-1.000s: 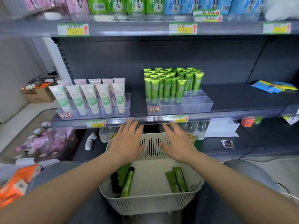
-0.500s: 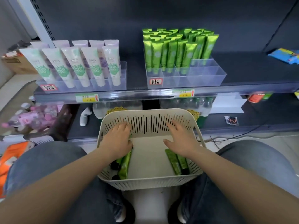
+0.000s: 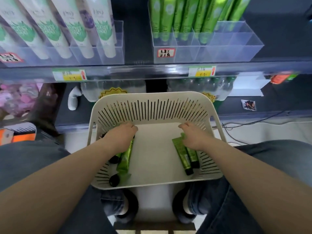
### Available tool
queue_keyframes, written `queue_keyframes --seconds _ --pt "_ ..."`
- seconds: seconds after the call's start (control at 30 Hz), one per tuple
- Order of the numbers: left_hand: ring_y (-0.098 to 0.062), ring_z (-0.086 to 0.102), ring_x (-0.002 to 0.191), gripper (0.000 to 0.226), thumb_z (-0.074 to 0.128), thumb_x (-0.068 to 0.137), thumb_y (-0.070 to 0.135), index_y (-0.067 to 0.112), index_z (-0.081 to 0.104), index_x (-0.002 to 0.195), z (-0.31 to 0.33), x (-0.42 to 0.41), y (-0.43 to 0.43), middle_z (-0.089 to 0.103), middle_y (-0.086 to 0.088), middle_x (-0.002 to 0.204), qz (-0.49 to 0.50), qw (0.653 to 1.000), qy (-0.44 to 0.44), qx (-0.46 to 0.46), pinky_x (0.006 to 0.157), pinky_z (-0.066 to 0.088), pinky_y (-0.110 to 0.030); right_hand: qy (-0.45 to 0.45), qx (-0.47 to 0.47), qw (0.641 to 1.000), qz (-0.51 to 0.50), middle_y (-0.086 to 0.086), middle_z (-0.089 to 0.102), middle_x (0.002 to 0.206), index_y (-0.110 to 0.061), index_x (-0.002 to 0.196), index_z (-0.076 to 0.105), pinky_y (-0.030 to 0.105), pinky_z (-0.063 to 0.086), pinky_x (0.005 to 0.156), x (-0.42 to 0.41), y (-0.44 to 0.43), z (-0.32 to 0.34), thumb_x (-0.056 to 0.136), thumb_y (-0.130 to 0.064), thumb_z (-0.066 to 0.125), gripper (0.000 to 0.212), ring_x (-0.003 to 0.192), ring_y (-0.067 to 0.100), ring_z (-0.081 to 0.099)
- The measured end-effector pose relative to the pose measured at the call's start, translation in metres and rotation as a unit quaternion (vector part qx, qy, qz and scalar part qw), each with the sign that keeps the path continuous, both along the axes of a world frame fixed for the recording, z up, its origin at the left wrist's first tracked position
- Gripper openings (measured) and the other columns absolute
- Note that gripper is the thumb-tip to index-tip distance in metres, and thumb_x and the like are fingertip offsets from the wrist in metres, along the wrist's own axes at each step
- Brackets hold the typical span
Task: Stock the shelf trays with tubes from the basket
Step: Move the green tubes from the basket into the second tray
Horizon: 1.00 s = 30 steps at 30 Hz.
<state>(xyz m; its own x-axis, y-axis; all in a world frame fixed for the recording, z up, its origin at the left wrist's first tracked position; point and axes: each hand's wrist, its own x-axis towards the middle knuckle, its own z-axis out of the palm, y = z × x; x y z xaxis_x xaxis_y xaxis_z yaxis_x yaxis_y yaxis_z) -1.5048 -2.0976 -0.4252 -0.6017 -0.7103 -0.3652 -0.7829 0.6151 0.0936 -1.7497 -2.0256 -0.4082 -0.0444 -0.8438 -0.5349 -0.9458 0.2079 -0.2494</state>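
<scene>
Green tubes (image 3: 125,159) in basket (image 3: 152,98), left hand (image 3: 120,137) and right hand (image 3: 194,136) over them, grip unclear, shelf tray (image 3: 236,50) part-filled

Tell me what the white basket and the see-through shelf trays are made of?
The basket looks like moulded plastic, matte cream-white, with even slots through its walls. The tray looks like clear hard plastic, probably acrylic: glossy, and the tubes show through it.

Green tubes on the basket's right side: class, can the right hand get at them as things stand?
Probably yes: the right hand sits inside the basket, directly over the green tubes, with nothing between them.
</scene>
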Motion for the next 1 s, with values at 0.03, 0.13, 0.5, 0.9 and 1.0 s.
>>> queue_keyframes --seconds 0.03,0.13,0.5,0.9,1.0 --pt "-0.020 0.050 0.113 0.042 0.048 0.085 0.000 0.014 0.051 0.124 -0.005 -0.001 -0.002 0.051 -0.005 0.125 -0.016 1.000 -0.012 0.017 0.099 0.044 -0.032 0.004 0.015 1.000 0.003 0.014 0.033 0.143 -0.010 0.142 0.031 0.038 0.032 0.108 -0.001 -0.002 -0.005 0.087 -0.008 0.052 0.059 0.132 0.030 0.033" --pt "-0.020 0.050 0.114 0.043 0.044 0.089 -0.001 0.014 0.049 0.129 -0.019 -0.003 -0.006 0.051 -0.005 0.128 -0.074 0.993 -0.066 0.056 0.098 0.043 -0.031 0.016 0.049 0.999 0.007 0.017 0.032 0.141 -0.007 0.141 0.031 0.037 0.034 0.107 -0.007 -0.007 -0.018 0.085 0.004 0.046 0.059 0.132 0.032 0.034" --pt "-0.027 0.049 0.116 0.031 0.048 0.090 0.001 0.006 0.052 0.120 -0.053 -0.025 -0.009 0.051 -0.011 0.125 -0.309 0.923 -0.208 0.100 0.095 0.046 -0.039 0.114 0.128 0.984 0.051 0.014 0.056 0.119 -0.003 0.114 0.053 0.028 0.046 0.082 0.003 -0.018 -0.053 0.091 -0.010 0.047 0.025 0.107 0.026 0.056" --pt "-0.031 0.051 0.111 0.028 0.057 0.085 0.001 0.003 0.055 0.114 -0.082 -0.032 -0.006 0.054 -0.014 0.121 -0.440 0.854 -0.274 0.046 0.091 0.045 -0.044 0.194 0.072 0.978 0.021 0.008 0.062 0.115 -0.010 0.111 0.063 0.032 0.048 0.078 0.028 -0.022 -0.095 0.093 -0.017 0.050 0.023 0.105 0.024 0.060" --pt "-0.031 0.051 0.112 0.029 0.059 0.085 0.002 0.004 0.056 0.113 -0.084 -0.032 -0.007 0.055 -0.014 0.121 -0.452 0.842 -0.292 0.036 0.092 0.044 -0.044 0.200 0.068 0.977 0.021 0.010 0.060 0.119 -0.008 0.114 0.061 0.035 0.050 0.081 0.026 -0.024 -0.099 0.093 -0.006 0.045 0.027 0.109 0.026 0.059"
